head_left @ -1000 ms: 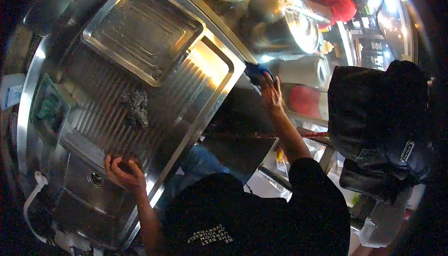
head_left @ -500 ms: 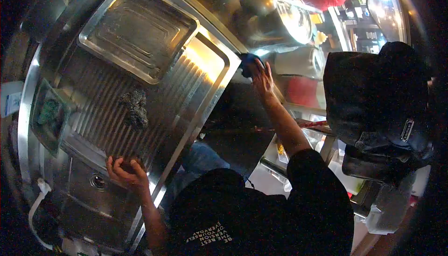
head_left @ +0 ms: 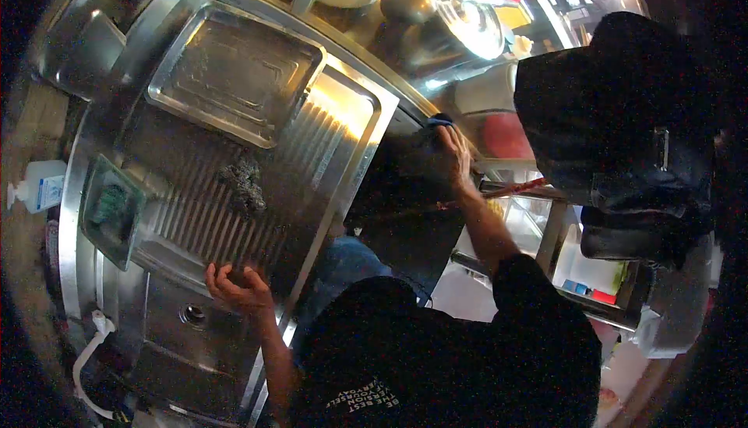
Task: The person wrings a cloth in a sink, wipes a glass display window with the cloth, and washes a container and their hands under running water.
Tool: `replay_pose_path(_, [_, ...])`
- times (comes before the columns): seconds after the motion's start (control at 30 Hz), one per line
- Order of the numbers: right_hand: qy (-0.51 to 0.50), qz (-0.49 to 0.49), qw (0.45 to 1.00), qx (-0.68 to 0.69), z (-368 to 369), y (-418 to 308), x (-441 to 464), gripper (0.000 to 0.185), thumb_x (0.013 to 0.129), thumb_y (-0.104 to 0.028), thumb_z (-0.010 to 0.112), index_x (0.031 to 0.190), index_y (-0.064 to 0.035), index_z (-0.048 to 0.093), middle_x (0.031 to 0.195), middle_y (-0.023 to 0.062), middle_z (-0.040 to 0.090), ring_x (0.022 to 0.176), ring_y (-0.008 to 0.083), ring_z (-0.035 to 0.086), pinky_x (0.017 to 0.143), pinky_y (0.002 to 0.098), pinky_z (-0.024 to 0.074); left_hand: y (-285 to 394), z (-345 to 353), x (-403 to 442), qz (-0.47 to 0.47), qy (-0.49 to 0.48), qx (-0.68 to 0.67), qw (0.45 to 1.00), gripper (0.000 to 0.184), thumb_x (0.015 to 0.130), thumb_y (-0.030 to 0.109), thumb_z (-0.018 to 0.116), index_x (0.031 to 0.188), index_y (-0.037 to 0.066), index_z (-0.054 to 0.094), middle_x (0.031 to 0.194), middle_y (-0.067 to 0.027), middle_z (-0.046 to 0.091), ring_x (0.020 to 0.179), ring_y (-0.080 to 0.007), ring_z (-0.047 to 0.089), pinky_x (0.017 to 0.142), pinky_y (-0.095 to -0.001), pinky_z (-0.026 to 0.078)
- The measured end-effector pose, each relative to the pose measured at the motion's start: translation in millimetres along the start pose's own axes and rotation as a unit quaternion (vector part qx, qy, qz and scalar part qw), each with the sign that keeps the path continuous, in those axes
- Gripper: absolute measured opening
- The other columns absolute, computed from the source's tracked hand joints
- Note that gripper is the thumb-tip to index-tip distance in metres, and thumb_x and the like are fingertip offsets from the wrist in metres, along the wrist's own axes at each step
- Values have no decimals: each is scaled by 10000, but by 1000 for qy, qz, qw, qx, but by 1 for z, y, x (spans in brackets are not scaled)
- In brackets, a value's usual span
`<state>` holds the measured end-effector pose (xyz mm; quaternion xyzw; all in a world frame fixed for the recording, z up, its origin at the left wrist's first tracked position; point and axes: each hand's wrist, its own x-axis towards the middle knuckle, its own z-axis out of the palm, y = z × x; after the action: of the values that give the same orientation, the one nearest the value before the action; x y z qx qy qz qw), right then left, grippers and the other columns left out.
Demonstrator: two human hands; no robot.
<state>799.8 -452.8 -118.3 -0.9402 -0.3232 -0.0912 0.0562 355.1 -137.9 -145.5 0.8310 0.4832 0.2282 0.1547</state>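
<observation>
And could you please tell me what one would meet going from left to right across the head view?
White bottle, small greenish container, left hand, right hand, large black item.

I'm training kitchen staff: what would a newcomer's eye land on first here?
Probably the big tray at upper left, beside a golden glare on the ribbed drainboard. Next, the grey scrubber below it on the ribs, then the right hand on a dark cloth, right of the drainboard.
</observation>
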Motion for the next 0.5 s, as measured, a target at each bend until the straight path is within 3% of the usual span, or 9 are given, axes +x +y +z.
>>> replay_pose_path(0.03, [92,45,990,98,24,9,-13,355,908,-127,610,1260,-82,609,1211,168,659,1174,419,605,953,494,499,3,-2,1,-9,-10,-2,1000,358,939,359,618,1088,36,573,1339,-224,536,1264,-407,514,1020,-563,418])
replay_pose_path(0.07, [115,187,964,152,30,-9,-22,320,934,-181,630,1231,-63,625,1112,162,696,1026,409,662,882,481,521,8,-5,1,-17,-18,-2,1000,361,942,361,615,1089,34,573,1338,-226,536,1264,-407,514,1026,-564,415])
replay_pose_path(0.13, [162,334,868,330,45,-20,-30,289,959,-212,625,1179,-25,644,1005,142,713,912,334,675,821,450,530,6,-6,2,-15,-19,1,1000,366,946,366,610,1089,31,572,1340,-228,533,1263,-409,513,1034,-566,410])
replay_pose_path(0.23, [288,626,563,457,106,15,13,235,959,-205,636,1082,-6,664,936,106,699,869,242,645,774,403,534,-3,5,-5,15,3,6,1000,377,955,379,604,1088,29,571,1345,-229,527,1260,-413,507,1041,-568,402])
replay_pose_path(0.33, [307,676,455,492,185,68,75,256,871,-213,681,1066,-58,738,991,168,751,796,292,717,655,432,559,-5,8,-6,27,13,4,1000,401,964,410,598,1088,30,568,1352,-232,518,1260,-415,498,1047,-570,392])
replay_pose_path(0.4, [231,778,441,383,95,-6,122,248,899,-219,704,1091,-62,717,1027,73,735,836,237,707,697,364,573,-2,6,-5,16,-8,-2,1000,422,968,431,596,1092,30,564,1365,-233,505,1268,-413,488,1054,-570,383])
replay_pose_path(0.43, [-24,693,702,162,89,-15,123,255,881,-250,733,1081,-92,743,1046,65,750,875,235,722,698,364,572,-2,8,-5,24,-1,-9,1000,422,967,432,597,1094,31,562,1370,-233,500,1275,-411,481,1059,-570,379])
replay_pose_path(0.47, [-278,477,829,-87,89,-14,121,261,864,-280,762,1072,-122,769,1065,57,766,914,234,738,699,364,570,-4,12,-5,33,7,-17,999,422,967,432,597,1096,32,559,1374,-232,495,1283,-409,473,1063,-570,374])
replay_pose_path(0.5, [-272,417,855,-143,168,58,97,253,847,-317,790,1019,-131,791,1061,49,777,964,241,740,734,369,564,-7,15,-5,42,15,-25,999,423,966,433,598,1098,33,557,1379,-232,489,1291,-406,466,1067,-569,370])
